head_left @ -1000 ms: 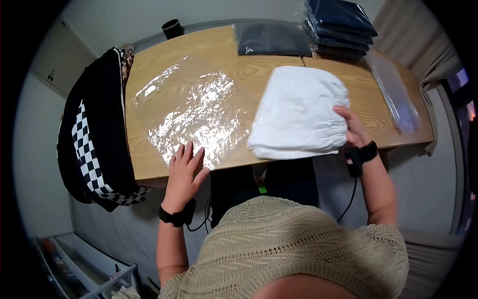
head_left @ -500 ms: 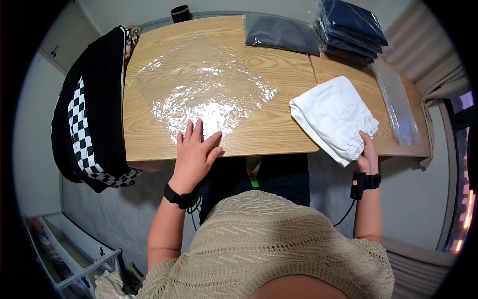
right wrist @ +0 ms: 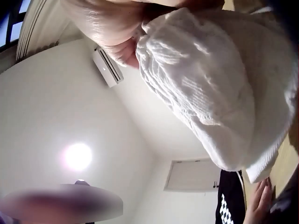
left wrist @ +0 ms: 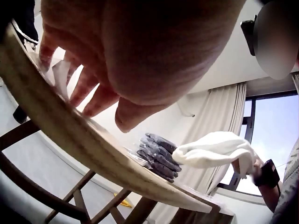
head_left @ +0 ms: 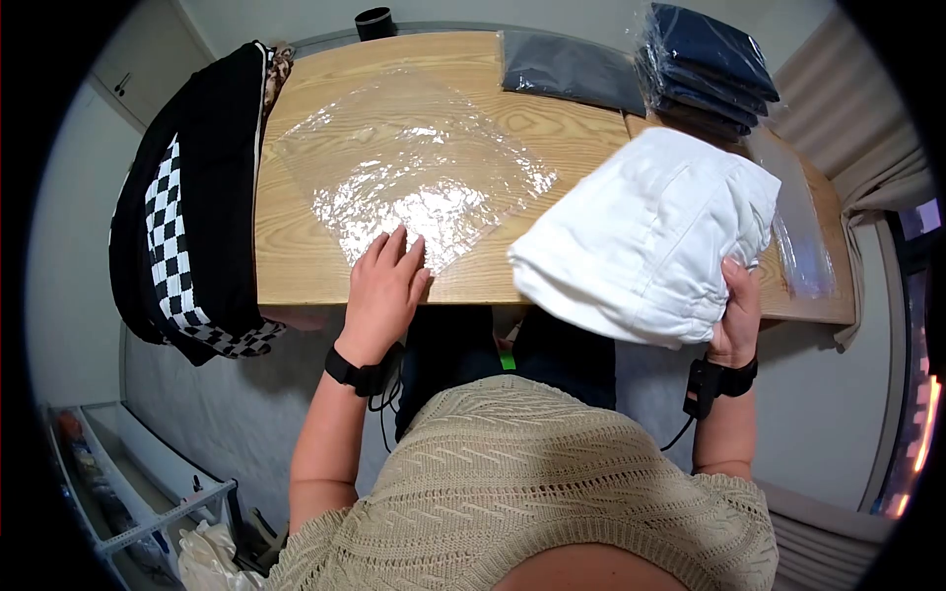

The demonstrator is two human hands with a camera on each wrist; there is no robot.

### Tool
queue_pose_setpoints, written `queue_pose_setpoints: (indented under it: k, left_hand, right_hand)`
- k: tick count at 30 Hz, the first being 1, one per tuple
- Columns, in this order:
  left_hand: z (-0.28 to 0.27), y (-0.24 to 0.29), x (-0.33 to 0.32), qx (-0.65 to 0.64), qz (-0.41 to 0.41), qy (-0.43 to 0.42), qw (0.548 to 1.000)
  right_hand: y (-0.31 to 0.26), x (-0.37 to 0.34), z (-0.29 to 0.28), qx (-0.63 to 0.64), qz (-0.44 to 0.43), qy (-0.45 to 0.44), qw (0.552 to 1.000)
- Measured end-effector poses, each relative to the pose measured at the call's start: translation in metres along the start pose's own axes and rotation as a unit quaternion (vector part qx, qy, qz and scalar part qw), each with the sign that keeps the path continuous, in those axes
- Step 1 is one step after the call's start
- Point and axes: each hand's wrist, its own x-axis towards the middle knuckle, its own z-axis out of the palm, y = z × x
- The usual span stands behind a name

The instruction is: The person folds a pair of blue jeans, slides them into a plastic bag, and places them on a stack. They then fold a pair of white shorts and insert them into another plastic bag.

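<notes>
My right hand (head_left: pixel 738 313) grips a folded white garment (head_left: pixel 645 236) by its gathered, elastic-looking edge, with the thumb on top. The garment is raised at the table's front edge, right of the middle. From the right wrist, the ribbed gathers of the white cloth (right wrist: pixel 196 88) show close up beside the palm. My left hand (head_left: pixel 382 295) rests on the near corner of a clear plastic bag (head_left: pixel 394 148), fingers extended. That bag lies flat and turned like a diamond on the wooden table. In the left wrist view, the left hand's fingers (left wrist: pixel 100 100) press down at the table edge.
Behind the garment stands a stack of dark blue bagged clothes (head_left: pixel 709 69). Beside it lies a flat dark grey packet (head_left: pixel 567 69). Clear plastic sleeves (head_left: pixel 803 236) are at the right end. A black item with checks (head_left: pixel 187 197) covers the left end; a black cup (head_left: pixel 374 24) stands behind.
The white garment swung right and turned, then came back left, lifted nearer the head camera, still in the right hand. My left hand stays on the bag's near corner.
</notes>
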Motion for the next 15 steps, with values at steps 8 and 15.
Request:
queue_pose_setpoints:
  k: [8, 15]
  left_hand:
    - [0.0, 0.002, -0.002, 0.043, 0.017, 0.001, 0.999]
    - [0.002, -0.003, 0.003, 0.001, -0.004, 0.02, 1.0]
  right_hand:
    - [0.039, 0.0, 0.014, -0.005, 0.088, -0.077, 0.993]
    - [0.06, 0.004, -0.012, 0.002, 0.257, 0.001, 0.966]
